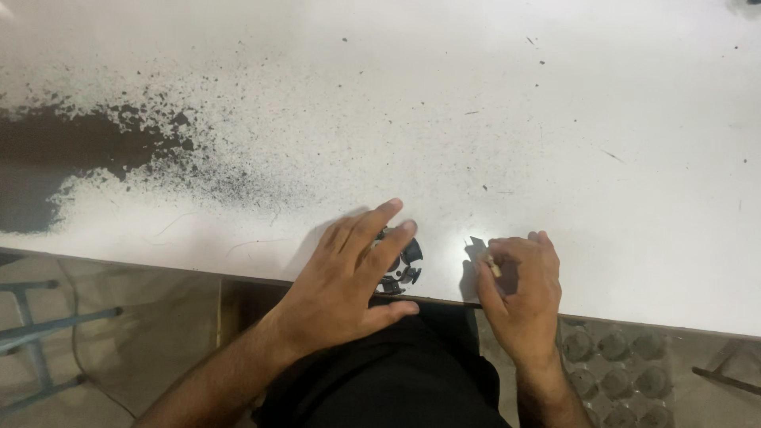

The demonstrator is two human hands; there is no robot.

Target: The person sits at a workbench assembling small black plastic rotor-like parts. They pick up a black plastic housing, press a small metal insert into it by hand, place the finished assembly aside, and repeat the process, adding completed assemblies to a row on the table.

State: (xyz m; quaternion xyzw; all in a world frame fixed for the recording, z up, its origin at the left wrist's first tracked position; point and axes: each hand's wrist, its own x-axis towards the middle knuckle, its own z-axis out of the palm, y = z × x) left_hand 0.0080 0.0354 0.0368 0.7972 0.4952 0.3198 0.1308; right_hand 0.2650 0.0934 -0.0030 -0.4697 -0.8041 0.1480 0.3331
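My left hand (349, 281) lies flat over a small round black part (406, 265) with slots, near the front edge of a white worktable (491, 111). The fingers cover most of the part and press it down. My right hand (519, 289) rests on the table a little to the right, fingers curled around a thin light-coloured stick-like tool (493, 266) whose tip points toward a small dark flat piece (476, 246). The tool's far end is hidden inside the fist.
The white tabletop is worn, with a large dark scraped patch (71, 147) at the left and black specks around it. Below the edge are a grey metal frame (32, 333) at left and a tray of round cups (618, 372) at right.
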